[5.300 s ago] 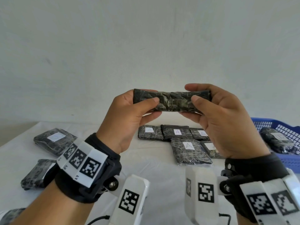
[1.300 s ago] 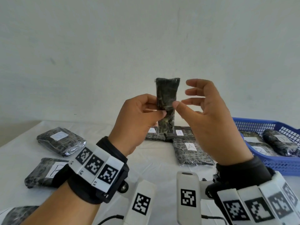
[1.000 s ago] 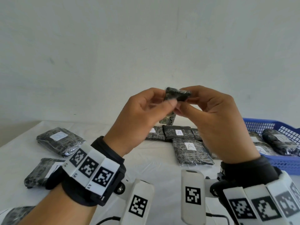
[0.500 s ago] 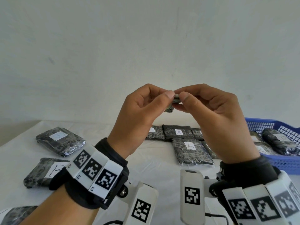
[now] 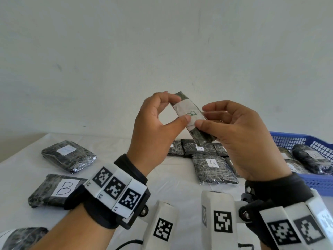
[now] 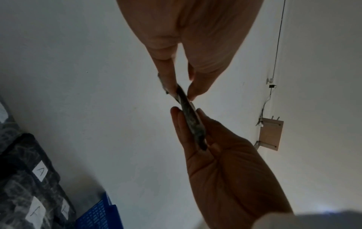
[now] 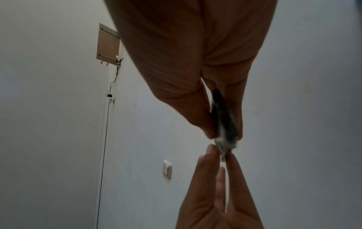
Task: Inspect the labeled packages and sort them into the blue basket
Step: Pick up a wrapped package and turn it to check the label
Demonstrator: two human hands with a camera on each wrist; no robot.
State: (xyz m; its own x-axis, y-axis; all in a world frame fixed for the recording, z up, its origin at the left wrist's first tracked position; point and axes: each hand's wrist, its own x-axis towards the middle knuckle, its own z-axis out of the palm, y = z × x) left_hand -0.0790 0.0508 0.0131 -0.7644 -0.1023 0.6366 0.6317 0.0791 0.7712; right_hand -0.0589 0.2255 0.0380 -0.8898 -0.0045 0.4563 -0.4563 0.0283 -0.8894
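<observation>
While I hold the package (image 5: 193,118) up at chest height, label facing me and reading B, both hands pinch it: left hand (image 5: 158,127) on its upper part, right hand (image 5: 237,139) on its lower part. Inspection step, I judge. Blue basket (image 5: 295,139) sits right of the package, already holding wrapped packs. Next: carry it right, drop in. A-labelled packs (image 5: 213,168) lie on the bench (image 5: 173,183) below.

White-covered worktop (image 5: 173,186) carried dark wrapped packages: B-labelled (image 5: 54,191) at left, A-labelled (image 5: 214,168) centre, blue basket (image 5: 317,184) right.
</observation>
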